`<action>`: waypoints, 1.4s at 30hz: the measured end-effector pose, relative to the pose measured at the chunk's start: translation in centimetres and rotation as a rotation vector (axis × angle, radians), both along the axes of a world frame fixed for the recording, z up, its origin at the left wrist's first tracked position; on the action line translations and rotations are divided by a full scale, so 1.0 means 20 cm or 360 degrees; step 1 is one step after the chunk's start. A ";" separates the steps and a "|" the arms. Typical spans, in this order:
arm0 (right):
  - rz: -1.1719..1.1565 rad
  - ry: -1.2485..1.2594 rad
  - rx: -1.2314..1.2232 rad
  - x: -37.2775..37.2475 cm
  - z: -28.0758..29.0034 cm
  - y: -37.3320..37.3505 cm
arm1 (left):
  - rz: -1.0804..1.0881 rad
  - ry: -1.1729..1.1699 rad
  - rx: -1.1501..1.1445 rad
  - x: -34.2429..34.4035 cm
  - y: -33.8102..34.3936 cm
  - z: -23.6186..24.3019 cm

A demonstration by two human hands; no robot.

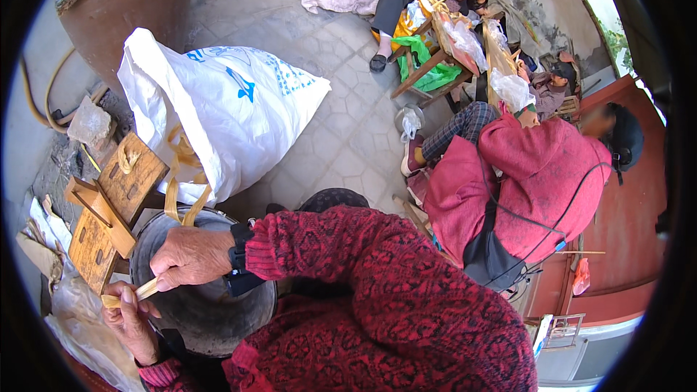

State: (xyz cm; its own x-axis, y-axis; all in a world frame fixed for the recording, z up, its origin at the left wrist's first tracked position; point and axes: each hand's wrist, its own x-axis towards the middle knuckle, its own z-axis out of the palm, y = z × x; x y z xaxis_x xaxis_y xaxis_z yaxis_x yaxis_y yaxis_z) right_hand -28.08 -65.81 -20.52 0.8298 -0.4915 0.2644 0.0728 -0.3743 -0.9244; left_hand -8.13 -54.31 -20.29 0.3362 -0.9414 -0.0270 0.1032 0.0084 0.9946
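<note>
Both of my hands grip a short, pale tan flat strip point(148, 289), perhaps a plant fibre or husk; its exact kind is unclear. My right hand point(192, 255) is closed on its upper end, with a dark band at the wrist. Lower and further left, my left hand point(133, 323) pinches the other end between thumb and fingers. Beneath them stands a round dark metal tub point(218, 323), its inside partly hidden by my arms. Longer tan strips point(186, 156) hang from the mouth of a white woven sack point(239, 109) just beyond the tub.
A slotted wooden bench point(93, 250) with an upright wooden piece point(109, 218) stands beside the tub. A stone block point(91, 125) and a large brown vat point(131, 18) are behind it. At right sits a person in a red top point(537, 181); others work around a low table point(435, 72).
</note>
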 end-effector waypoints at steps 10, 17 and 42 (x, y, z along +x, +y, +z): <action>-0.0112 0.0143 -0.0187 0.00 -0.01 0.01 | 0.0135 0.0145 0.0182 -0.03 -0.03 0.00; -0.0196 0.0124 -0.0330 0.00 -0.02 0.02 | 0.0074 0.0078 0.0185 -0.06 -0.05 0.04; -0.0288 -0.0200 -0.0360 0.03 -0.05 0.03 | 0.0298 0.0458 -0.0108 -0.10 -0.03 0.07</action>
